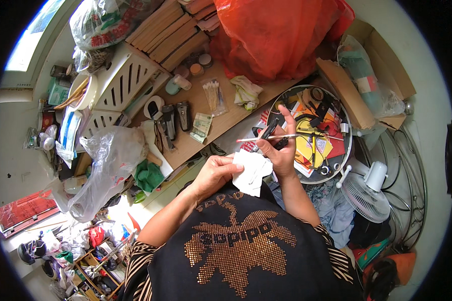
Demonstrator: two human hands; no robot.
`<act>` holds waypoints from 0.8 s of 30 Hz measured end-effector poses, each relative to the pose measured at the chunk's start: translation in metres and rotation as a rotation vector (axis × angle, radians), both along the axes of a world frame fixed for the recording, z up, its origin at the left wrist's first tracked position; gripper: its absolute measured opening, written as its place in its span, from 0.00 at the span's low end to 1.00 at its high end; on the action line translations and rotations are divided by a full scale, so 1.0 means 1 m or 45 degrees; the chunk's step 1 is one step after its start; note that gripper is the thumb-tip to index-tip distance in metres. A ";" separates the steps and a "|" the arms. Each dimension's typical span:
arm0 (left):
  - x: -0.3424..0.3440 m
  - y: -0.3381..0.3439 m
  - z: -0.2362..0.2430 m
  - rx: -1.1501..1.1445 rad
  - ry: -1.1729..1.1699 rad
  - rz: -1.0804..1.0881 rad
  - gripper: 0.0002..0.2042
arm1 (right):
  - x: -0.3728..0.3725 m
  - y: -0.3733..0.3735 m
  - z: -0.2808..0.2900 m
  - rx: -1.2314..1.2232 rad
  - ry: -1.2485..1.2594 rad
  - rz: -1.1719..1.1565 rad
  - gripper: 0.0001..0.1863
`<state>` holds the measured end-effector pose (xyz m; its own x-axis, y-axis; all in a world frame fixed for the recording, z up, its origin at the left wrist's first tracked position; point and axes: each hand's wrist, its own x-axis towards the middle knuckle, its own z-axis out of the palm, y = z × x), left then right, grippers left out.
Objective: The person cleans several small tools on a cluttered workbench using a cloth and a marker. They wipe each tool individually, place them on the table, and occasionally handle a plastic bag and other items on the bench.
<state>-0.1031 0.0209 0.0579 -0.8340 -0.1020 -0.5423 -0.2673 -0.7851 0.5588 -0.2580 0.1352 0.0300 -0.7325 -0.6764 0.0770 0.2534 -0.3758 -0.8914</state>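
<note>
My left hand (213, 174) pinches the edge of some crumpled white paper (251, 173), which hangs in front of my chest. My right hand (285, 156) is raised beside it, thumb against a bundle of slim sticks, one index finger pointing up. Among them are a black pen-like stick (269, 128) and a thinner one with a pale, reddish tip (246, 140); their exact kind is unclear. The paper's right edge lies close to the right thumb; I cannot tell whether they touch.
Beyond my right hand stands a round table (350, 131) covered with papers, cables and small tools. A wooden desk (226, 128) holds shavers (184, 116), cotton swabs (213, 97), a banknote (201, 127) and a cloth (246, 93). A white fan (366, 195) and cardboard box (344, 93) are at right.
</note>
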 end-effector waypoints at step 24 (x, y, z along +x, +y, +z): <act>0.005 0.000 -0.014 -0.424 -0.217 0.440 0.09 | 0.005 0.022 0.000 0.169 0.136 -0.103 0.05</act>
<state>-0.0982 0.0210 0.0436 -0.6236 -0.5468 -0.5586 -0.1322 -0.6305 0.7648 -0.2534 0.1568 0.0296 -0.7775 -0.6249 0.0711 0.1286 -0.2687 -0.9546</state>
